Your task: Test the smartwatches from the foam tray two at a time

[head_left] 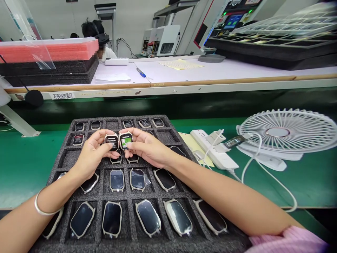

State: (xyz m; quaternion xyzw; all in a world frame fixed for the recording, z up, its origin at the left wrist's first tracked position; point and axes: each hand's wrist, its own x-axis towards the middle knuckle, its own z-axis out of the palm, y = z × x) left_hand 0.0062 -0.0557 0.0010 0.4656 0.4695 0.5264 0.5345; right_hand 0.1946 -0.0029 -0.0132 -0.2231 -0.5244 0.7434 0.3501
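Observation:
My left hand (92,151) pinches a small smartwatch body (112,141) whose lit screen shows dark text. My right hand (146,146) grips a second watch body (126,140) with a green and white lit screen. Both watches are held side by side, almost touching, above a black foam tray (68,159). The tray's pockets hold several more watch bodies with dark screens, such as one watch (117,180) just below my hands. A silver bangle (42,210) circles my left wrist.
A white power strip (213,151) with plugs and cables lies right of the tray on the green mat (23,165). A white fan (288,131) lies face up at right. A raised shelf (210,75) behind holds foam stacks, a pen and paper. A person sits far back.

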